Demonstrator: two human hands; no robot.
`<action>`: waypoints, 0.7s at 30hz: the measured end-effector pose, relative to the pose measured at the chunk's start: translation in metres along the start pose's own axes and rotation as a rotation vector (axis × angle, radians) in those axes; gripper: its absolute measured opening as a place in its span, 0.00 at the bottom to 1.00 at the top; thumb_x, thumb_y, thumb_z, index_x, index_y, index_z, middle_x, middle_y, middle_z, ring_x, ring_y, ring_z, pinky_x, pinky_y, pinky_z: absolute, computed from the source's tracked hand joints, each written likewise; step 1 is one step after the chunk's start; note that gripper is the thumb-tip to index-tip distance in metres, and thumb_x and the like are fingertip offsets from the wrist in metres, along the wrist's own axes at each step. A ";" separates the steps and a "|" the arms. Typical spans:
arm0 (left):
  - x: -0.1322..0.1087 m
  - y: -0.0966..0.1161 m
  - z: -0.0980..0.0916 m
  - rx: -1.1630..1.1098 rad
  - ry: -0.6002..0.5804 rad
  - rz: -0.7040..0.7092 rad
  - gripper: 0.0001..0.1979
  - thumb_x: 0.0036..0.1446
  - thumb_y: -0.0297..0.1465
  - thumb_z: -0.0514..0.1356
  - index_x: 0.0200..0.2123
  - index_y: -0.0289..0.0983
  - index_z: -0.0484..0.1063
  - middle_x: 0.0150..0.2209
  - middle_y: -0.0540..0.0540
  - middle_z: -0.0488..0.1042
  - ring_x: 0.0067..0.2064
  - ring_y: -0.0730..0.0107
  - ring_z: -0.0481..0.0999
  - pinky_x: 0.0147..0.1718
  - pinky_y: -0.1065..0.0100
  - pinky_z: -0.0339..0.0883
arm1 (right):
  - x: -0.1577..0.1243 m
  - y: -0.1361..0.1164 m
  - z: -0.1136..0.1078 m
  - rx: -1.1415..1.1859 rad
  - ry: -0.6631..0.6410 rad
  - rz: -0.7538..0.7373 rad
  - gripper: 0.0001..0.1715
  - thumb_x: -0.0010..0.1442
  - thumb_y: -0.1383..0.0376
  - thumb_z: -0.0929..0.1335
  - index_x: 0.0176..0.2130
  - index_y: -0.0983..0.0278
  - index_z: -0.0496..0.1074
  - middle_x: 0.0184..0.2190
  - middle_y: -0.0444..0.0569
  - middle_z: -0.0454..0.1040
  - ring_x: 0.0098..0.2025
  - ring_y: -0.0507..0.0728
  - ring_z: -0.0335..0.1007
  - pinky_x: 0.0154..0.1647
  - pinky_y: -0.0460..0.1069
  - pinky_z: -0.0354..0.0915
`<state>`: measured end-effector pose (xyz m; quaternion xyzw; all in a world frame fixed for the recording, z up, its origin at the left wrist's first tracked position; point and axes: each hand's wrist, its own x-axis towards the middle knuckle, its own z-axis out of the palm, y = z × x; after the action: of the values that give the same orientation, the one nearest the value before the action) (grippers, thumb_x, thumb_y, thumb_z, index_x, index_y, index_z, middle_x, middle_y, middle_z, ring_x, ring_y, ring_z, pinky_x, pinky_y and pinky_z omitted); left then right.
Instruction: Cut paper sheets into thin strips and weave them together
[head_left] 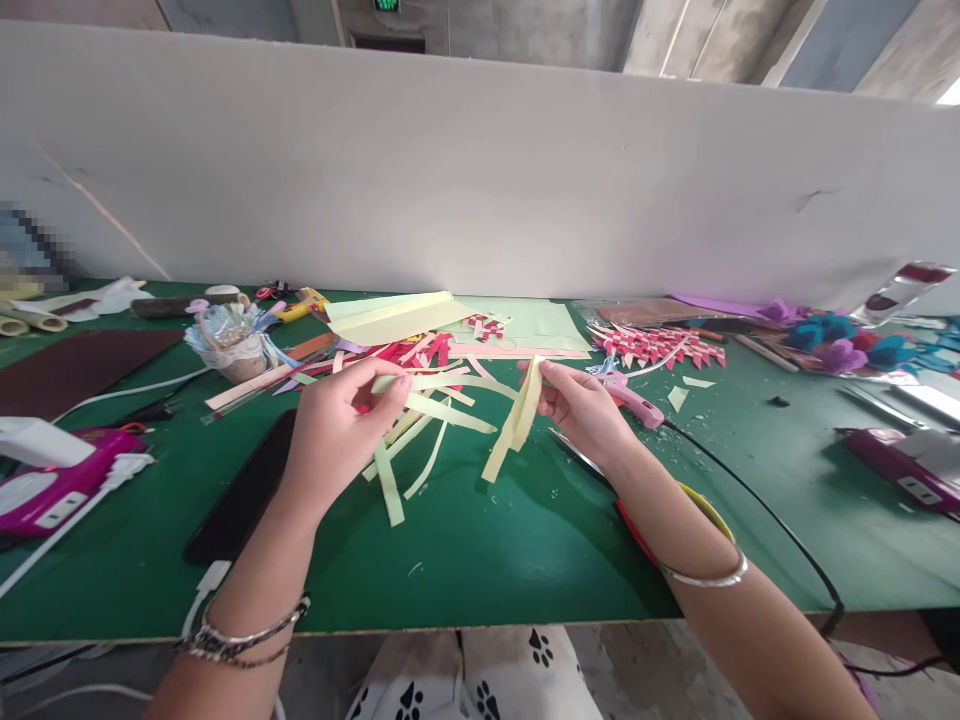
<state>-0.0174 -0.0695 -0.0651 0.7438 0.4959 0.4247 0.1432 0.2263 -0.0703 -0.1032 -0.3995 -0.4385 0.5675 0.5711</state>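
Between thumb and fingers, my left hand (349, 425) pinches a pale green paper strip (454, 410) folded so that its two ends point right. A yellow paper strip (521, 415), also folded over, hangs from the closed fingertips of my right hand (581, 400). The two strips are close together above the table, with a small gap at the yellow one. Loose pale green strips (388, 485) lie below my left hand. Scissors with a red and yellow handle (634, 530) lie partly hidden under my right forearm.
A black phone (244, 495) lies left of my left arm on the green table (480, 560). Pink glue gun (637, 403), its cord trailing right. Red and white woven paper pieces (656, 345) and paper sheets (525, 325) lie behind. Purple power strips (67, 480) sit at both sides.
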 end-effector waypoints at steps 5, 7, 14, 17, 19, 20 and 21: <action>0.000 0.003 -0.004 0.053 -0.008 0.030 0.09 0.55 0.36 0.54 0.28 0.38 0.70 0.19 0.53 0.66 0.19 0.77 0.63 0.19 0.73 0.56 | 0.000 0.000 -0.001 -0.070 0.028 -0.023 0.16 0.50 0.53 0.70 0.28 0.64 0.76 0.25 0.45 0.69 0.23 0.47 0.59 0.26 0.45 0.61; 0.000 0.004 -0.004 0.062 -0.005 0.026 0.09 0.55 0.36 0.54 0.28 0.38 0.70 0.20 0.53 0.67 0.19 0.77 0.63 0.20 0.73 0.56 | 0.000 0.000 -0.001 -0.081 0.026 -0.013 0.15 0.50 0.53 0.70 0.30 0.63 0.76 0.25 0.45 0.69 0.24 0.48 0.60 0.27 0.45 0.61; -0.001 0.002 -0.006 0.109 0.011 0.028 0.09 0.54 0.37 0.54 0.29 0.39 0.70 0.17 0.54 0.64 0.18 0.76 0.63 0.19 0.73 0.55 | 0.000 -0.004 -0.001 0.043 0.001 0.005 0.14 0.50 0.56 0.70 0.28 0.65 0.75 0.25 0.43 0.68 0.22 0.45 0.58 0.25 0.44 0.59; -0.001 0.001 -0.006 0.121 0.013 0.028 0.09 0.55 0.36 0.54 0.28 0.39 0.70 0.17 0.54 0.64 0.18 0.76 0.64 0.19 0.74 0.56 | 0.000 -0.006 -0.001 0.069 -0.009 0.009 0.14 0.50 0.56 0.70 0.30 0.65 0.76 0.25 0.43 0.68 0.22 0.45 0.57 0.24 0.44 0.59; -0.001 0.002 -0.006 0.136 0.009 0.027 0.10 0.55 0.37 0.54 0.28 0.39 0.70 0.16 0.54 0.64 0.18 0.76 0.64 0.19 0.74 0.55 | -0.001 -0.006 -0.001 0.075 -0.024 0.001 0.14 0.51 0.56 0.70 0.31 0.65 0.76 0.26 0.43 0.68 0.22 0.45 0.57 0.24 0.43 0.59; -0.001 0.002 -0.006 0.142 0.005 0.026 0.10 0.55 0.37 0.54 0.28 0.39 0.70 0.16 0.54 0.63 0.18 0.76 0.64 0.18 0.73 0.55 | -0.001 -0.006 -0.001 0.073 -0.027 -0.004 0.14 0.51 0.56 0.70 0.32 0.65 0.76 0.26 0.43 0.68 0.22 0.45 0.56 0.24 0.43 0.60; -0.002 0.003 -0.006 0.147 0.003 0.026 0.10 0.54 0.37 0.54 0.28 0.39 0.70 0.16 0.54 0.63 0.18 0.75 0.64 0.18 0.73 0.54 | -0.001 -0.006 0.000 0.069 -0.028 -0.008 0.14 0.51 0.56 0.70 0.32 0.65 0.76 0.26 0.43 0.68 0.22 0.46 0.56 0.25 0.44 0.60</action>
<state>-0.0202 -0.0733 -0.0607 0.7579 0.5162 0.3903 0.0820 0.2285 -0.0716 -0.0976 -0.3697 -0.4284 0.5856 0.5804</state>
